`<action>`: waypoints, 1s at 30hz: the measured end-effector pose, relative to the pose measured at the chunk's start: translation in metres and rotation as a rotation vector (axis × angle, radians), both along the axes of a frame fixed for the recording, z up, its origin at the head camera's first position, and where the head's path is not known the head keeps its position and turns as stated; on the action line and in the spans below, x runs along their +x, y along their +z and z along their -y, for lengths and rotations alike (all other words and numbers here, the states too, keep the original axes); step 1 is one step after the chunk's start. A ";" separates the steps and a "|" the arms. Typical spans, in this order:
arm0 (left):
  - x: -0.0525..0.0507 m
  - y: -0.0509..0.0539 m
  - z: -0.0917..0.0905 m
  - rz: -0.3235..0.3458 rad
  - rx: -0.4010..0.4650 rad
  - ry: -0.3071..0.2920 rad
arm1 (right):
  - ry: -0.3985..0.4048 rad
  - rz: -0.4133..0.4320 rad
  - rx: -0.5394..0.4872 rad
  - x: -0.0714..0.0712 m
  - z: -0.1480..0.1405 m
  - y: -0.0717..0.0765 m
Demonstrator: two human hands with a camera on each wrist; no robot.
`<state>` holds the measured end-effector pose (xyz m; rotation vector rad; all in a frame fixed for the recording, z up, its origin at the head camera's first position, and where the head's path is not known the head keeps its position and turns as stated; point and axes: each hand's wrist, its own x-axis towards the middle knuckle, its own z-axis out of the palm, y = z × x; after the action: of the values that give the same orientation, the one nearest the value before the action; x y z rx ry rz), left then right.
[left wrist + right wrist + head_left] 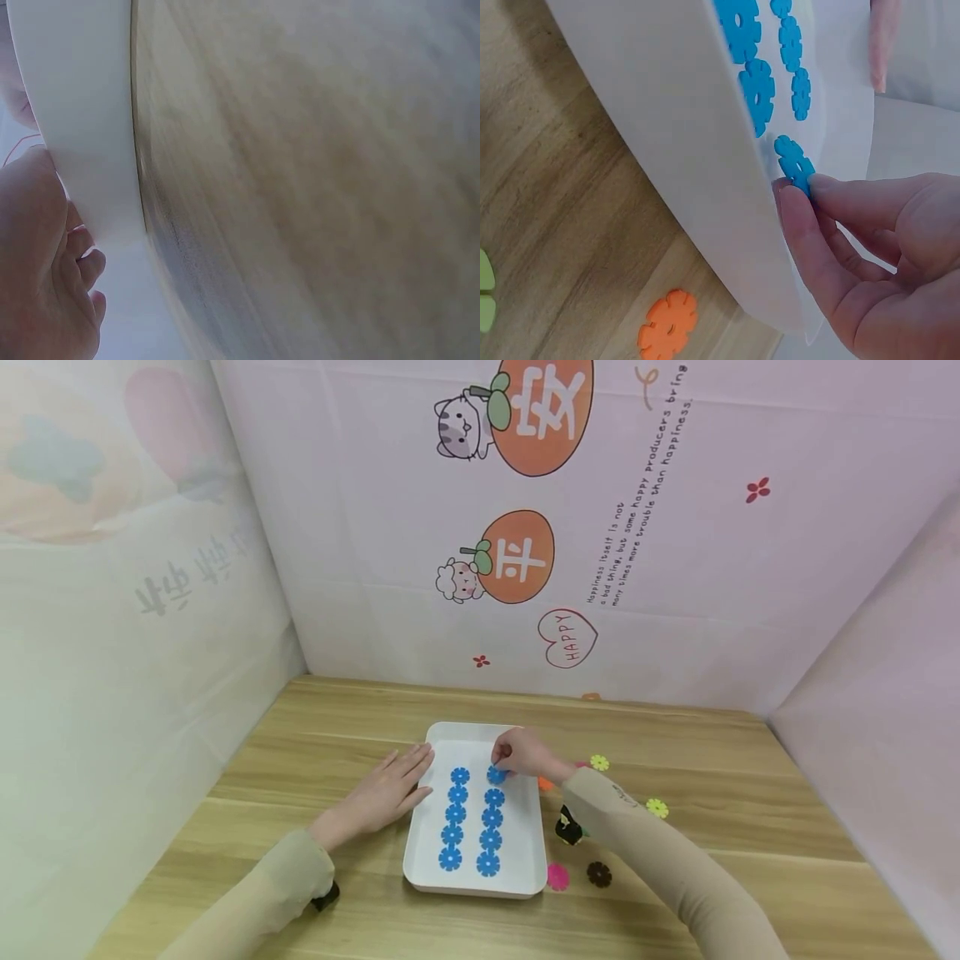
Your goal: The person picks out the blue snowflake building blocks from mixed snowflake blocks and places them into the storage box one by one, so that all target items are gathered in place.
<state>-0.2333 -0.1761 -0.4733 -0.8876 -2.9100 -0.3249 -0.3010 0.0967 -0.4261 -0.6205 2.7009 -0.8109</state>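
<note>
A white rectangular tray (468,878) lies on the wooden table, with two columns of blue snowflake discs inside, the left column (455,814) and the right column (491,817). Thumb and fingers of my right hand (525,752) pinch a blue snowflake disc (795,163) at the far end of the right column. A small gap parts that disc from the column. My left hand (386,789) rests on the tray's left rim, its fingers extended. In the left wrist view, my left hand (45,262) lies against the tray's outer wall (82,97).
Right of the tray lie loose discs: pink (557,877), dark brown (599,874), orange (669,326) and yellow-green (657,808). A black object (567,827) is under the right forearm. Printed cloth walls (375,527) enclose the table's back and sides.
</note>
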 end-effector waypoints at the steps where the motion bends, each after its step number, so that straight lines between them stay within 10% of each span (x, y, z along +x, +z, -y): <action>1: 0.000 0.000 0.000 -0.001 -0.002 0.000 | -0.006 0.004 -0.001 0.000 0.000 -0.001; 30: 0.000 -0.001 0.000 -0.001 -0.007 0.002 | -0.033 -0.041 0.097 -0.003 0.008 -0.011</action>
<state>-0.2337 -0.1761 -0.4740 -0.8854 -2.9123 -0.3145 -0.3042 0.0891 -0.4372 -0.5779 2.7752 -0.6777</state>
